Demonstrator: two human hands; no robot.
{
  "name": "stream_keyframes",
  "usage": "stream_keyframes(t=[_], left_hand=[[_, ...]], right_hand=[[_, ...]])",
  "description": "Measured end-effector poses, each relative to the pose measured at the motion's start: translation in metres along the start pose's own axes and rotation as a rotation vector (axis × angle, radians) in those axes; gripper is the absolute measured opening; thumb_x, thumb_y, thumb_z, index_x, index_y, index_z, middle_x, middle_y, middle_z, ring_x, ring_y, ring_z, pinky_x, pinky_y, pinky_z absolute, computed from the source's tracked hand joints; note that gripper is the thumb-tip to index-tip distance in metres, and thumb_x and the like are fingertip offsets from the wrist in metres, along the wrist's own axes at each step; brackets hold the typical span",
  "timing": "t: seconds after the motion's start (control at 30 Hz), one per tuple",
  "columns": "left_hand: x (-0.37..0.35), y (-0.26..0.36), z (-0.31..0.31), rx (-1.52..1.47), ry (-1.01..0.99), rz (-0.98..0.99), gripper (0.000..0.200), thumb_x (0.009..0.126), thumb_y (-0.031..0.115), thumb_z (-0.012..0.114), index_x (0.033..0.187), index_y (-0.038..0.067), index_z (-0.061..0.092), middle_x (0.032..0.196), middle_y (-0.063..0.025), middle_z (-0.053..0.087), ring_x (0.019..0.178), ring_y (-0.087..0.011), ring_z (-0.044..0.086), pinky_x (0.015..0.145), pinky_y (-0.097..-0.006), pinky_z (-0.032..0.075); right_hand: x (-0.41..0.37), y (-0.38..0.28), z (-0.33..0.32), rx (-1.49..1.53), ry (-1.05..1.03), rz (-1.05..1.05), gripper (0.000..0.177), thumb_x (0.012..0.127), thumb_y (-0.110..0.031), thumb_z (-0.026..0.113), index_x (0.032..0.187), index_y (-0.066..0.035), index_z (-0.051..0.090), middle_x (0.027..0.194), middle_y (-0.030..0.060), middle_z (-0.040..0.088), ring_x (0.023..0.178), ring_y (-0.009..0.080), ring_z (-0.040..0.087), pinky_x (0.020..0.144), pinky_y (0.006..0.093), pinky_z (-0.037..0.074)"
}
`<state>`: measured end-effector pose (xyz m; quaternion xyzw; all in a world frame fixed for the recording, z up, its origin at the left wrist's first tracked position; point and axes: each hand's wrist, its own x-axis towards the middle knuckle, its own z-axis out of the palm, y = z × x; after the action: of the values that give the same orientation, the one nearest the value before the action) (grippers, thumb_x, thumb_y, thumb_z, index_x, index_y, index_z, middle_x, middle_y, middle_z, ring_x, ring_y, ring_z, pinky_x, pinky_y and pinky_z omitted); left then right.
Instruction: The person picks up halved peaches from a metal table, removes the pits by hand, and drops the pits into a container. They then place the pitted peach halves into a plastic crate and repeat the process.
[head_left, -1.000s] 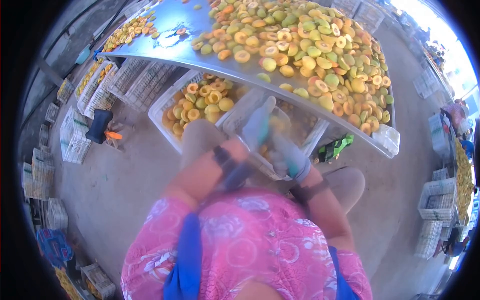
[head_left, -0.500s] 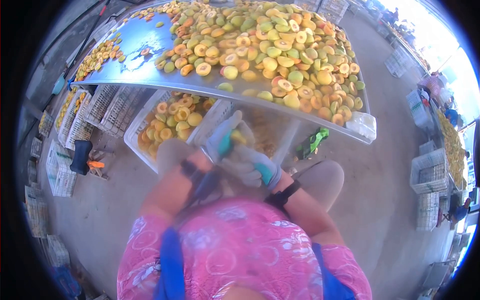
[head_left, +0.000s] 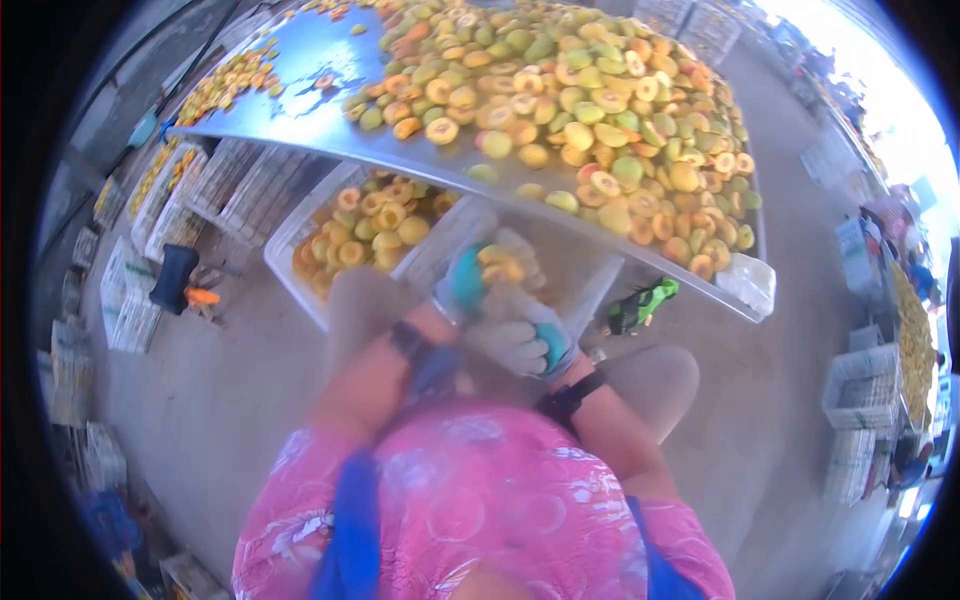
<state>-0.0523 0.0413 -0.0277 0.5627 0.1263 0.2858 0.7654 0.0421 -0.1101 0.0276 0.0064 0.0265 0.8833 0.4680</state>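
My left hand (head_left: 467, 277), in a pale glove with a teal patch, is closed around a yellow peach piece (head_left: 503, 265). Just below it, my right hand (head_left: 515, 343) is curled, in a similar glove. Its fingers hide whatever they may hold, and motion blurs both hands. They are close together above a white crate (head_left: 597, 290), whose contents are blurred. To the left, a second white crate (head_left: 285, 262) holds peach halves (head_left: 372, 228). A metal table (head_left: 300, 135) stands ahead, heaped with cut peaches (head_left: 600, 110).
A clear plastic-like block (head_left: 747, 283) sits at the table's near right corner. A green and black bag (head_left: 643, 305) lies on the floor below. Stacked crates (head_left: 130, 295) and a small stool with an orange part (head_left: 203, 297) stand left; more crates (head_left: 862, 385) stand right.
The view has shifted, so the table appears farther right and lower. My left hand has turned, and the yellow peach piece shows more openly in its fingers. My right hand stays close beside it.
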Motion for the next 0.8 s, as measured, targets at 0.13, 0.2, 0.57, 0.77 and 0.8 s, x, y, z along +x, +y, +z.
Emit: stream_keyframes(t=[0.13, 0.2, 0.57, 0.77, 0.8], left_hand=[[0.004, 0.007, -0.002, -0.216, 0.111, -0.153, 0.038, 0.099, 0.047, 0.047, 0.096, 0.011, 0.058, 0.089, -0.0047, 0.061, 0.090, -0.0248, 0.063, 0.088, -0.0492, 0.054], [0.007, 0.005, -0.008, -0.252, 0.252, -0.142, 0.039, 0.099, 0.047, 0.047, 0.095, 0.010, 0.058, 0.089, -0.0058, 0.061, 0.090, -0.0254, 0.064, 0.088, -0.0496, 0.054], [0.009, 0.065, -0.182, 0.754, 0.646, 0.214, 0.032, 0.094, 0.022, 0.056, 0.120, 0.002, 0.056, 0.110, -0.0148, 0.064, 0.101, -0.0317, 0.062, 0.083, -0.0416, 0.053], [0.026, 0.096, -0.113, 1.608, 0.377, 0.393, 0.042, 0.090, 0.021, 0.059, 0.128, 0.004, 0.054, 0.125, -0.0170, 0.056, 0.114, -0.0320, 0.055, 0.098, -0.0375, 0.045], [0.037, 0.105, -0.078, 1.205, 0.397, 0.210, 0.041, 0.091, 0.020, 0.057, 0.128, 0.004, 0.053, 0.125, -0.0171, 0.057, 0.115, -0.0317, 0.055, 0.099, -0.0371, 0.044]], right_hand=[[0.009, -0.003, -0.001, -0.115, -0.112, -0.026, 0.035, 0.104, -0.044, 0.037, 0.101, -0.012, 0.050, 0.061, -0.0079, 0.031, 0.037, 0.0020, 0.023, 0.032, 0.0202, 0.018], [0.008, -0.001, 0.001, -0.157, -0.117, -0.027, 0.035, 0.104, -0.044, 0.037, 0.100, -0.012, 0.050, 0.061, -0.0082, 0.031, 0.037, 0.0021, 0.023, 0.032, 0.0200, 0.018], [0.000, -0.013, 0.004, -0.564, 0.663, -0.455, 0.025, 0.097, -0.039, 0.058, 0.099, -0.014, 0.054, 0.064, -0.0091, 0.038, 0.046, 0.0021, 0.032, 0.039, 0.0173, 0.025], [0.004, -0.029, -0.020, -0.617, 0.795, -0.429, 0.022, 0.096, -0.038, 0.058, 0.099, -0.017, 0.051, 0.073, -0.0026, 0.050, 0.050, 0.0045, 0.039, 0.042, 0.0197, 0.030], [0.005, -0.032, -0.016, -0.624, 0.784, -0.439, 0.023, 0.096, -0.038, 0.058, 0.099, -0.017, 0.051, 0.074, -0.0017, 0.050, 0.050, 0.0054, 0.040, 0.043, 0.0209, 0.031]])
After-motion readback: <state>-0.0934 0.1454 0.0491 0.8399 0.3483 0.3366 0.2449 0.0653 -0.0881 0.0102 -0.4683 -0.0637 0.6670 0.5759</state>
